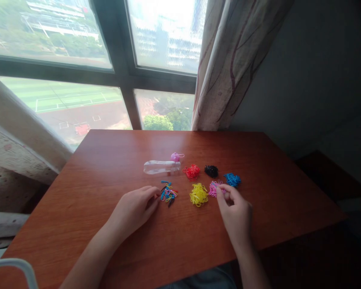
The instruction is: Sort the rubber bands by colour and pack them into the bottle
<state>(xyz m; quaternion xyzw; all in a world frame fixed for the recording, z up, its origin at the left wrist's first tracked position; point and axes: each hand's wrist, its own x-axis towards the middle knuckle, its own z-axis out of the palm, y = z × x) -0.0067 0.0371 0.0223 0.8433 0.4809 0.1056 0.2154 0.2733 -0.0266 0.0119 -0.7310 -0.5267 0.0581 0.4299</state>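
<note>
Hands [138, 204] apart, yellow bands [199, 195] between

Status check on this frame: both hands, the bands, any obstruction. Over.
Left hand at the mixed band pile, right hand at the pink pile; grips unclear. Yellow pile between them. Clear bottle on its side beyond, out of both hands' way.

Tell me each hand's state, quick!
Left hand: curled at mixed bands; grip can't be told.
Right hand: at pink bands; can't tell whether it's holding any.
</note>
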